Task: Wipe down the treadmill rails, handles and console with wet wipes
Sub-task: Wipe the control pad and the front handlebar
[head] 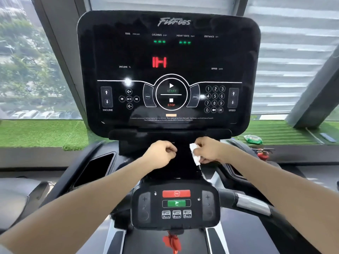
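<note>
Green packet (253, 139) on turf ledge (42, 132)

I'm in a gym, on a treadmill whose big black console (168, 70) reads "Fitness" and shows time, calories, heart rate, incline and speed keys. A lower control panel (176, 204) has stop and start buttons. Ahead, wide windows (27, 61) with blinds (293, 43) overlook trees, above an artificial-grass ledge (42, 132).
</note>
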{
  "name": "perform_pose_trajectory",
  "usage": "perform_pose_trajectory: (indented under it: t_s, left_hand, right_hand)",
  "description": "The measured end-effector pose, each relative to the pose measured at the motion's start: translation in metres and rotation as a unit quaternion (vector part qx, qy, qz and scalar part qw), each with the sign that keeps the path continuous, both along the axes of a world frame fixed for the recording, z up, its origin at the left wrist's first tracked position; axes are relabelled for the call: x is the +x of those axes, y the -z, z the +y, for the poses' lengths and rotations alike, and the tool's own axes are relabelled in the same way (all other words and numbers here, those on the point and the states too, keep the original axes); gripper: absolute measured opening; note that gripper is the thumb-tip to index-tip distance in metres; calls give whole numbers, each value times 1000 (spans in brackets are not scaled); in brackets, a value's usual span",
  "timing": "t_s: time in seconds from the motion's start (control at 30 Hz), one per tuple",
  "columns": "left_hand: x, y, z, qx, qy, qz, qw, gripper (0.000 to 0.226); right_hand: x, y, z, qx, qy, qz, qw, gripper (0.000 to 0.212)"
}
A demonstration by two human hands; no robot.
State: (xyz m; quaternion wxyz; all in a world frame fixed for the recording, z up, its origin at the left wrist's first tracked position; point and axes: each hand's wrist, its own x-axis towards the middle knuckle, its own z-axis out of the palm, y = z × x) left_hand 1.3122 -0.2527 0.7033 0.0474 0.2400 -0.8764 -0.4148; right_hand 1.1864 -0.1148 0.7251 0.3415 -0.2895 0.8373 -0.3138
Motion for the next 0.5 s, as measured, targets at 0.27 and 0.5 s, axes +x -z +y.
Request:
perform_pose_trajectory:
  t_s: [0.27,0.5]
  left_hand:
    - [-14,8,31,-34,-5,-43,998,20]
    - [-9,10,44,-75,-27,-72,994,23]
  right_hand:
    - [-34,34,27,139,-117,299,937,27]
    - [-24,53,19,94,-205,455,861,41]
